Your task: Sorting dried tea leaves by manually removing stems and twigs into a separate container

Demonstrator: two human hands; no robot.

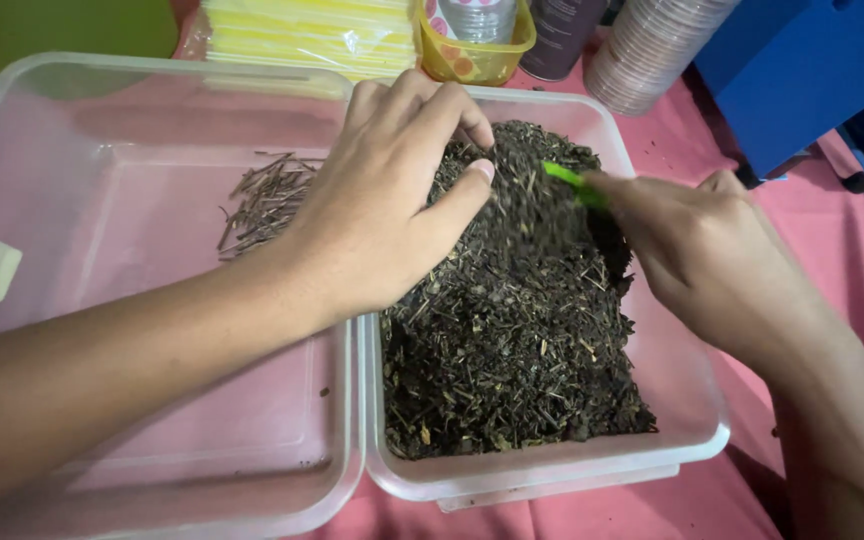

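While sorting: left hand (382, 215) is pinching into the dark dried leaf litter (512, 330), filling the clear plastic tub (697, 440) at 3 o'clock.
Right hand (697, 255): gripping a small green tool (572, 183), raking.
Thin brown stems (267, 200): lying apart in the clear empty-looking tub (12, 130) at 9 o'clock, keeping them separated.

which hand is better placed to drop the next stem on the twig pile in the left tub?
Probably left. The left hand sits over the wall between the clear tubs, right beside the twig pile. The right hand holds a green tool over the dried leaf mix, farther away.
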